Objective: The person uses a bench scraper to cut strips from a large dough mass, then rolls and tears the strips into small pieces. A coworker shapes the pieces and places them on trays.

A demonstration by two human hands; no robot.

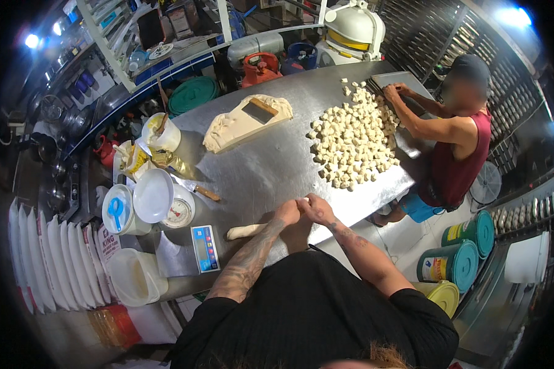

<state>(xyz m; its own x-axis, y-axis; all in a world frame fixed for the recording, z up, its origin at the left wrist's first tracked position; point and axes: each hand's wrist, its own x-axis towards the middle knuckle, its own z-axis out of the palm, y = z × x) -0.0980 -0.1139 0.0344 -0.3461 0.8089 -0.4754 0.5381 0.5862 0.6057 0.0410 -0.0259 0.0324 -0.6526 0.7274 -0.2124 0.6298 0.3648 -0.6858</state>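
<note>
My left hand (289,213) and my right hand (317,209) meet close together over the near edge of the steel table, both closed. A little pale dough shows between them; most of it is hidden by my fingers. A dough rope (245,232) lies on the table and passes under my left forearm. Ahead and to the right, many small cut dough pieces (354,144) are heaped. Farther back sits a large slab of dough (231,128) with a dough scraper (261,111) resting on it.
A digital scale (205,249), a dial scale (180,212), a knife (206,193) and white tubs (135,277) stand along the left side of the steel table (258,169). At the right, a co-worker (455,135) handles dark trays (395,80). Lidded buckets (452,264) stand beyond my right arm.
</note>
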